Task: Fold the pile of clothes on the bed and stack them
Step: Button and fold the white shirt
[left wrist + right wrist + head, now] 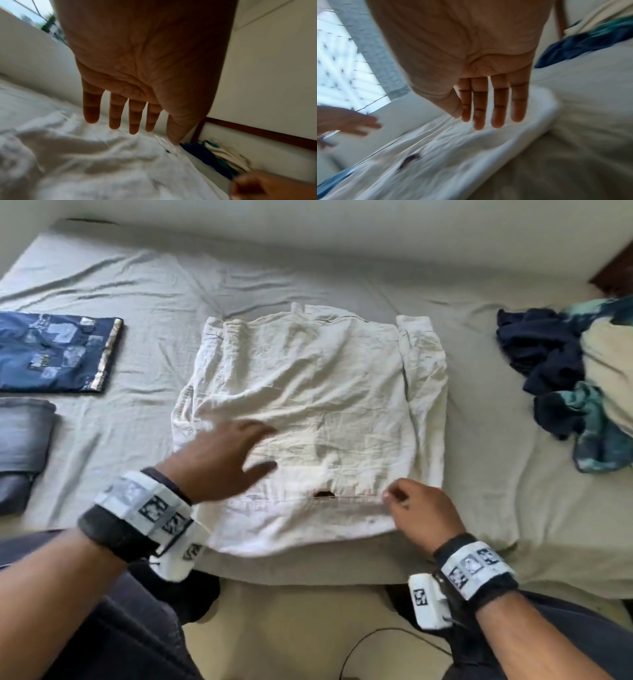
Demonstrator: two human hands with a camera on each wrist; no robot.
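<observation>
A cream-white garment (308,405) lies spread in the middle of the bed, its sleeves folded in over the body. My left hand (233,453) is above its near-left part, blurred, fingers straight and holding nothing. In the left wrist view the left hand (130,108) hangs a little above the white garment (102,162). My right hand (414,508) is at the garment's near-right hem. In the right wrist view the right hand (488,101) has straight fingers just over the white garment (453,148) and grips nothing.
A folded blue patchwork garment (54,354) and folded grey jeans (24,440) lie at the left. An unfolded pile of navy, teal and cream clothes (575,378) sits at the right. The bed's near edge (308,573) is by my legs; a cable (370,642) lies on the floor.
</observation>
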